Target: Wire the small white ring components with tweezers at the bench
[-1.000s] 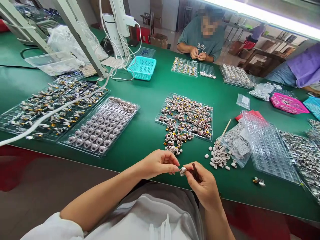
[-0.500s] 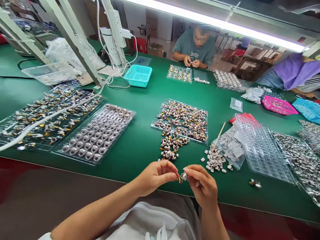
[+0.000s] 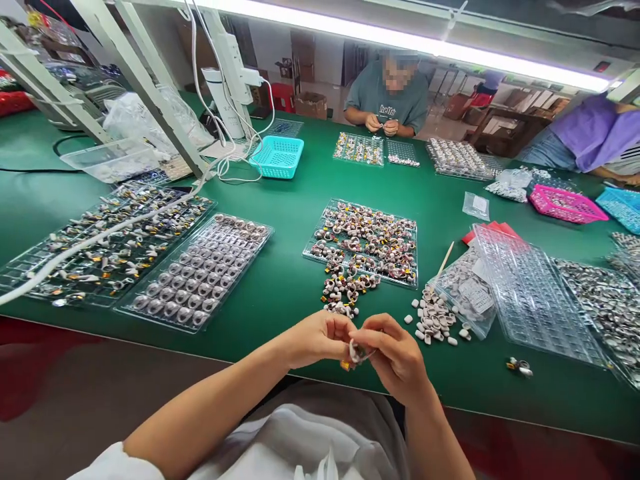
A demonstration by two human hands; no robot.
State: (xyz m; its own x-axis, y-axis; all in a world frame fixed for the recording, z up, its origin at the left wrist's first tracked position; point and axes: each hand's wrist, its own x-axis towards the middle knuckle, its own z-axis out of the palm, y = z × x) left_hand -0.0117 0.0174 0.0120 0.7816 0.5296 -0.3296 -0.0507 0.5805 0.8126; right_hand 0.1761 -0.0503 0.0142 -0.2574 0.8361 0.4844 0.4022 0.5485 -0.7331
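Close to the table's front edge, my left hand [image 3: 323, 341] and my right hand [image 3: 397, 355] meet around a small white and grey earbud-like part [image 3: 356, 352] with an orange-yellow tab below it. Fingers of both hands are closed on this part and hide some of it. Just beyond my hands is a loose pile of similar small parts [image 3: 350, 288] with yellow tabs. It runs up to a clear tray [image 3: 311, 250] heaped with more of them. Right of the pile lie several small whitish caps [image 3: 434, 317].
A tray of round grey shells [image 3: 183, 283] and a tray of stemmed parts [image 3: 113, 250] lie left. Plastic bags [image 3: 473, 293], a clear tray [image 3: 530, 287] and metallic parts [image 3: 600, 300] are right. A turquoise basket [image 3: 280, 157] stands behind; a co-worker [image 3: 385, 97] sits opposite.
My right hand has moved left, bringing both hands together. The held part has turned, and its orange-yellow tab now hangs below my left fingers. The view has shifted slightly.
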